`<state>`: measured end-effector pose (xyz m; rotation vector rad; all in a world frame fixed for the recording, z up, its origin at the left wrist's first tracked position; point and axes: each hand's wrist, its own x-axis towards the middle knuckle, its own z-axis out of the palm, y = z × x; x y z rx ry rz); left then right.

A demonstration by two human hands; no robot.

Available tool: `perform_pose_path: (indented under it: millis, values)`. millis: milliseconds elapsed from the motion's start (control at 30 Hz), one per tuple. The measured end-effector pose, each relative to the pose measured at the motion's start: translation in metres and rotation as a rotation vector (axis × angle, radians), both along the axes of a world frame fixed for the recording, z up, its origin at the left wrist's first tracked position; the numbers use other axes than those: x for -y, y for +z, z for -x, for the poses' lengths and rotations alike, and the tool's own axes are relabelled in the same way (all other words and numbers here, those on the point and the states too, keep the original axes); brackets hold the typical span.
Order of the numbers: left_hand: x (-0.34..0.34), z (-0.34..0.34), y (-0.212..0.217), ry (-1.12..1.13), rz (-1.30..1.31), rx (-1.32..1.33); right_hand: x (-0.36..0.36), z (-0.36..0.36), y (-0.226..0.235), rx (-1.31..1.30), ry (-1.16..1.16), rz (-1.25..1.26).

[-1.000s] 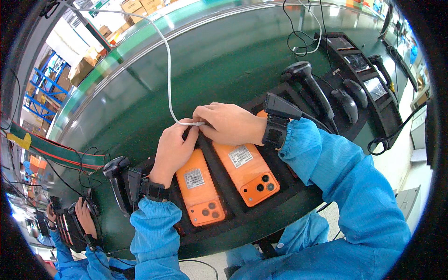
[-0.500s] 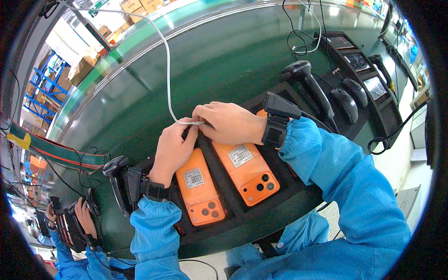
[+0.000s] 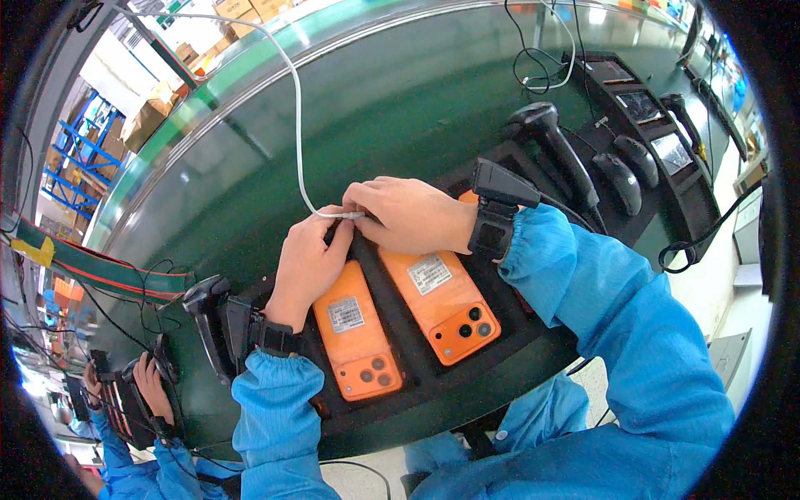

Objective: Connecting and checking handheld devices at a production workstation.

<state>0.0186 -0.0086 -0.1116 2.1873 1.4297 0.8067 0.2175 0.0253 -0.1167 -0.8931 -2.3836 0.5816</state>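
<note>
A white cable (image 3: 300, 142) drops from the upper left to a pale plug (image 3: 356, 215) between my two hands. My left hand (image 3: 310, 254) is closed, thumb and index finger pinched around the cable just behind the plug. From the right, my right hand (image 3: 412, 217) has its bent fingers closed at the plug's end; its thumb tip is partly hidden. Below my hands, two orange phones lie back up in a black tray (image 3: 417, 379): the left phone (image 3: 354, 342) and the right phone (image 3: 446, 304), each with a white label. My hands cover their upper ends.
A black barcode scanner (image 3: 554, 150) and dark computer mice (image 3: 617, 183) lie to the right, before a black tray with screens (image 3: 637, 108). Another scanner (image 3: 208, 321) stands beside my left wrist. At the far left a co-worker's hand (image 3: 152, 385) shows. The green conveyor (image 3: 400, 92) curves behind.
Both hands have shifted up very slightly together with the plug. My grip looks the same, and the phones keep their places in the tray.
</note>
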Motion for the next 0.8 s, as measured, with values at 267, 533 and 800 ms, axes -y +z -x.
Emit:
perform_pose_path:
  millis: [267,533,800]
  values:
    - [0.0000,-0.0021,0.0038,0.030,0.057,-0.006,0.0000,-0.0001,0.0007,0.014,-0.012,0.009]
    - [0.0012,-0.0028,0.0053,0.032,0.068,0.012,0.0003,-0.0002,0.0008,0.010,-0.012,0.004]
    - [0.0011,-0.0023,0.0048,0.028,0.073,0.021,0.0005,0.0001,0.0020,0.007,-0.013,0.008]
